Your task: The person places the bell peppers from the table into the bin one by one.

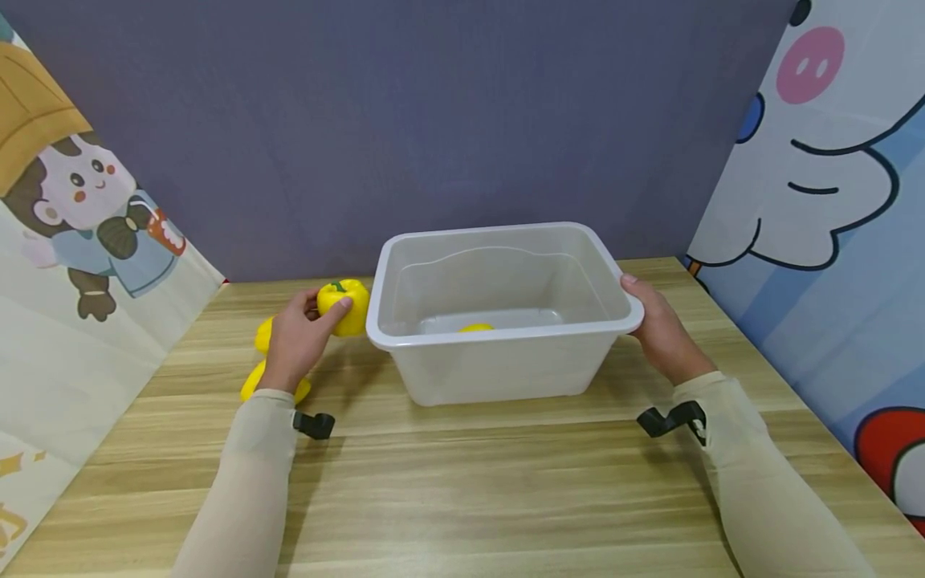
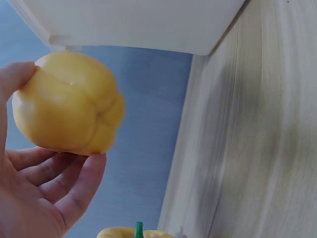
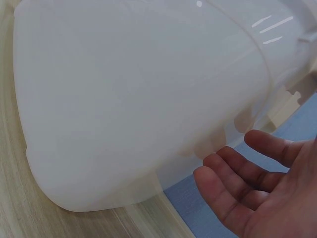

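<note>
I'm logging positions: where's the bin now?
In the head view, the bin sits near centre on the table, between the yellow pepper in the left hand and the right hand.

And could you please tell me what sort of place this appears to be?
Probably a small indoor booth or staged work corner: a wood-grain tabletop meets a plain dark back panel, with cartoon-printed walls enclosing it on both sides.

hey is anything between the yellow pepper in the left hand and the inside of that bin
Yes: the left rim of the bin, just beside the pepper. Nothing else visible stands between them.
</note>
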Motion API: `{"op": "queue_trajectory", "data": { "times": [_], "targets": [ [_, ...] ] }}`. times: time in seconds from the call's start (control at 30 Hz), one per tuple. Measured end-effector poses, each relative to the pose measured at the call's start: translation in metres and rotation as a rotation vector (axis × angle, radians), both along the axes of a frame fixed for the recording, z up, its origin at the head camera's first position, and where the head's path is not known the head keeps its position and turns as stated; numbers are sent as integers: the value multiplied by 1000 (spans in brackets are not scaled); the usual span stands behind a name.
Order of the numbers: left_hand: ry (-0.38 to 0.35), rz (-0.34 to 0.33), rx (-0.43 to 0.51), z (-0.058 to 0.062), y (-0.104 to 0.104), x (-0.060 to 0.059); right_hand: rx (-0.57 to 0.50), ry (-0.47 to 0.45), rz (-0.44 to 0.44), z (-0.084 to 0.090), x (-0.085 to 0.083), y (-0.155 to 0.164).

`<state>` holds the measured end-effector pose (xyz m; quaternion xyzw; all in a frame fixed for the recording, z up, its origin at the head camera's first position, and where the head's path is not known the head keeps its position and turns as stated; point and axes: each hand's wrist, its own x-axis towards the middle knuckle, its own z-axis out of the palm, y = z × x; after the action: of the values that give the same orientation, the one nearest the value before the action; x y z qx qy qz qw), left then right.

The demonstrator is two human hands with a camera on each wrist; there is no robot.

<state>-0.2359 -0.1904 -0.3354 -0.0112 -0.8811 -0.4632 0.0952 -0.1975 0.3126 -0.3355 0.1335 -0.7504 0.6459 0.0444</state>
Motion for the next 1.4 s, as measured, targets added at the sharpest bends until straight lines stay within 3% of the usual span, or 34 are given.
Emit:
{"op": "queue_trajectory", "data": {
  "times": [0.27, 0.67, 1.4],
  "targets": [
    [35, 14, 17, -1, 1, -1, 1, -5, -7, 1, 0, 0],
    [-17, 14, 94, 5, 4, 3, -10, -10, -4, 1, 1, -1],
    [5, 11, 146, 17, 7, 8, -40, -17, -3, 1, 0, -3]
  ]
}}
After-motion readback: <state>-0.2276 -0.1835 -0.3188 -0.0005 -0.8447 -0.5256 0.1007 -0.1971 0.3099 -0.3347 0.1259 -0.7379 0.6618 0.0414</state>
